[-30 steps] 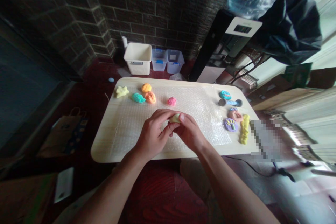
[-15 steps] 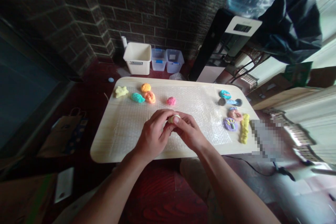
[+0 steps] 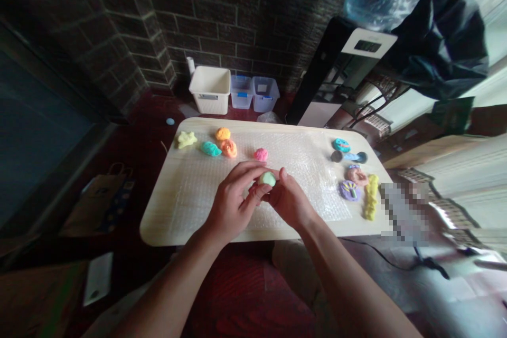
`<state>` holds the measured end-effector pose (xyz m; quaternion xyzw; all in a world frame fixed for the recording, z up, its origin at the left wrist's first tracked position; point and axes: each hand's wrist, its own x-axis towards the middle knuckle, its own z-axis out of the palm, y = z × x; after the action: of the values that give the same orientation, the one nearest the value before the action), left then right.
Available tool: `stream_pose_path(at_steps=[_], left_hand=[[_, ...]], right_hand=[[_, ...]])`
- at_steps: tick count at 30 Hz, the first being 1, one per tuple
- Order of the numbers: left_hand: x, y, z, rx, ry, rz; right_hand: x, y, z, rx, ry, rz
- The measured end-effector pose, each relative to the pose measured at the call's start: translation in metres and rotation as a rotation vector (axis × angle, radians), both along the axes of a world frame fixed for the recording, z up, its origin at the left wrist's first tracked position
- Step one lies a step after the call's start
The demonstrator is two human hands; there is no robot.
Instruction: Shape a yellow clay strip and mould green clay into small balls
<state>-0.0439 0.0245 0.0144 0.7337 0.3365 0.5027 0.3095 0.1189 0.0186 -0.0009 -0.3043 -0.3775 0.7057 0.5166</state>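
My left hand is closed, pinching a small pale-green lump of modelling clay between thumb and fingers above the table. Close against the lump's right side is my right hand, its thumb raised and apart from the clay; its other fingers curl below and are partly hidden. Just beyond the hands, a pink clay ball rests on bubble wrap.
Several clay pieces lie at the table's left back, among them a pale-yellow star shape and a teal piece. At the right are a purple disc, a yellow strip and a blue dumbbell-like piece.
My right thumb has lifted off the green clay, and more of the lump now shows. My left hand keeps its pinch. The whole view has shifted slightly.
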Motion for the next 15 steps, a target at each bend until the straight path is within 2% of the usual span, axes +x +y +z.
stream_pose_path(at_steps=[6,10,15], left_hand=[[0.0000,0.0002,-0.0042,-0.016,0.047,0.013],[-0.0003,0.0014,-0.0031,-0.006,0.006,0.052],[-0.0010,0.0032,-0.0029,-0.040,-0.022,0.068]], right_hand=[[0.0022,0.0013,0.0049,0.015,-0.002,-0.044],[0.0015,0.0015,0.0033,0.019,-0.009,-0.096],[0.0028,0.0018,0.0034,0.026,-0.009,-0.060]])
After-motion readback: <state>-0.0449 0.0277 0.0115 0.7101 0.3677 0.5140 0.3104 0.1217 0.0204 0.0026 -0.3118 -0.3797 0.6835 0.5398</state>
